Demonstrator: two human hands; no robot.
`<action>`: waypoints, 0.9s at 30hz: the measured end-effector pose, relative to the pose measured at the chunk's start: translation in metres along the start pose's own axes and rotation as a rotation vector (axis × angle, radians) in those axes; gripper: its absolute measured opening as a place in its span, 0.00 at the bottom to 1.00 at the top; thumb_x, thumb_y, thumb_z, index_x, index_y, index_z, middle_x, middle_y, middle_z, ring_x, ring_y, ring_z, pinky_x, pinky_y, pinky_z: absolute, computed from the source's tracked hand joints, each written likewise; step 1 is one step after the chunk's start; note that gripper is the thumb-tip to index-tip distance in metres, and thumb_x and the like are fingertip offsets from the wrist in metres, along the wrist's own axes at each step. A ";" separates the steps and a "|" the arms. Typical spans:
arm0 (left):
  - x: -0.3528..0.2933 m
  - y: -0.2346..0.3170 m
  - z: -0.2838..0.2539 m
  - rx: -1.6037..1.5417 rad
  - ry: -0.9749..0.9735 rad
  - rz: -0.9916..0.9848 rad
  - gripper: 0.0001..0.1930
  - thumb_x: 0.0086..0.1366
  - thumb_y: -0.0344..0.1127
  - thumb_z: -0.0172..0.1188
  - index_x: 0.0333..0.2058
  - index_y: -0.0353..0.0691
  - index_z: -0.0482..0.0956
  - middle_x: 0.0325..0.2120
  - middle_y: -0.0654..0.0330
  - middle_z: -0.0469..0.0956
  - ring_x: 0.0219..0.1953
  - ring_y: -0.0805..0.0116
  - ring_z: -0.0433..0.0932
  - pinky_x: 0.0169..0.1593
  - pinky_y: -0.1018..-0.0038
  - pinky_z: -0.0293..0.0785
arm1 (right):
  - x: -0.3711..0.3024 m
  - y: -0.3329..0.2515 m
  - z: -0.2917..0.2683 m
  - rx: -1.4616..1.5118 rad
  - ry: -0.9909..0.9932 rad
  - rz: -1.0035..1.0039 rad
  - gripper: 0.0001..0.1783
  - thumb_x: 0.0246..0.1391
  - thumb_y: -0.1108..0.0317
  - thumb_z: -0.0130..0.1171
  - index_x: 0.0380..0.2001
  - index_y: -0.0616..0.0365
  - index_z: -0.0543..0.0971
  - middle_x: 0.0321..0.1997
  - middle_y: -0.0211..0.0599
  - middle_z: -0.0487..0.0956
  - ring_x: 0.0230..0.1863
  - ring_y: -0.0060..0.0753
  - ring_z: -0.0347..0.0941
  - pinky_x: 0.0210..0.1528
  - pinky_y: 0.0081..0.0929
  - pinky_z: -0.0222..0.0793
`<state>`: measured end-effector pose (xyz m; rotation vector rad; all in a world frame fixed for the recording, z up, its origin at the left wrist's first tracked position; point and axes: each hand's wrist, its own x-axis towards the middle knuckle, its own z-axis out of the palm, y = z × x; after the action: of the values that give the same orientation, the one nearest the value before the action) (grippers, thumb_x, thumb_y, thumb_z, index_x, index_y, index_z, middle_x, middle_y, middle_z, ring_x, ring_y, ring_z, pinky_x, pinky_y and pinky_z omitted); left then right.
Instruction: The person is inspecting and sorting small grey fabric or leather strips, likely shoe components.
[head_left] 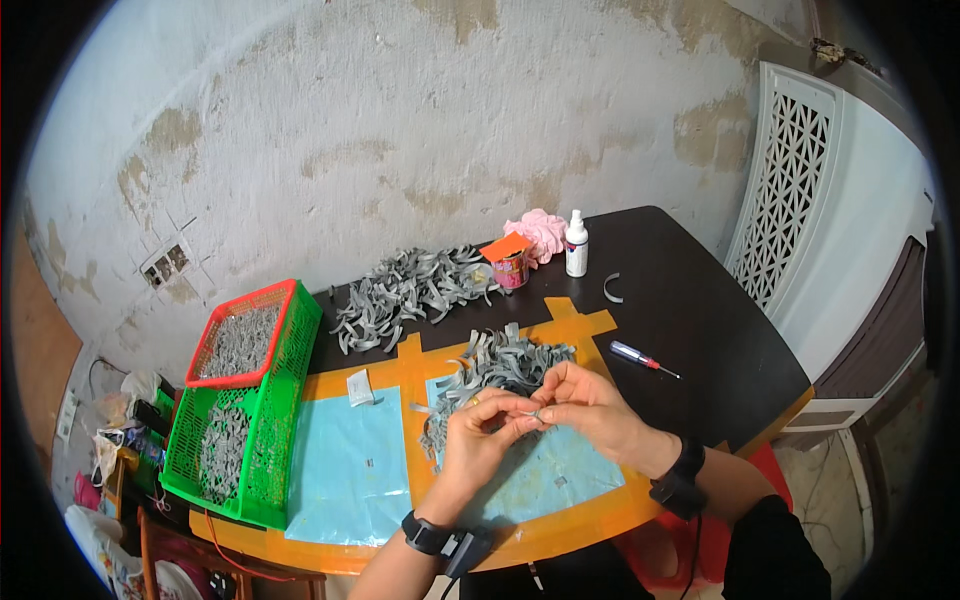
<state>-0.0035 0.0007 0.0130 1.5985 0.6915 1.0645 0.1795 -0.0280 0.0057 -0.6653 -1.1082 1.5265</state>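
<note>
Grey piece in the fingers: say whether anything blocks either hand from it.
Nothing visible does: the left hand and right hand both pinch the grey piece. The strip pile lies mostly beyond them, not between.

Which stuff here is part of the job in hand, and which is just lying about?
Likely in the job:
- small piece pinched between left hand and right hand
- near grey pile, far grey pile
- green basket, red basket, both holding grey pieces

Probably just lying about:
- white bottle
- pink cloth
- screwdriver, though possibly a tool

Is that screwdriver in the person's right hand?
No, the screwdriver lies on the dark tabletop, clear of the right hand.
</note>
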 end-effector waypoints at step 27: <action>-0.004 0.010 -0.004 -0.144 -0.132 -0.042 0.11 0.51 0.21 0.67 0.34 0.36 0.79 0.35 0.63 0.73 0.35 0.78 0.72 0.36 0.82 0.69 | 0.000 -0.016 0.003 -0.004 -0.186 -0.057 0.14 0.52 0.77 0.60 0.35 0.56 0.65 0.38 0.31 0.73 0.42 0.20 0.70 0.45 0.20 0.67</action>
<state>-0.0092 -0.0041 0.0220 1.5089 0.5446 0.9474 0.1841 -0.0288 0.0213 -0.4974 -1.2592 1.5608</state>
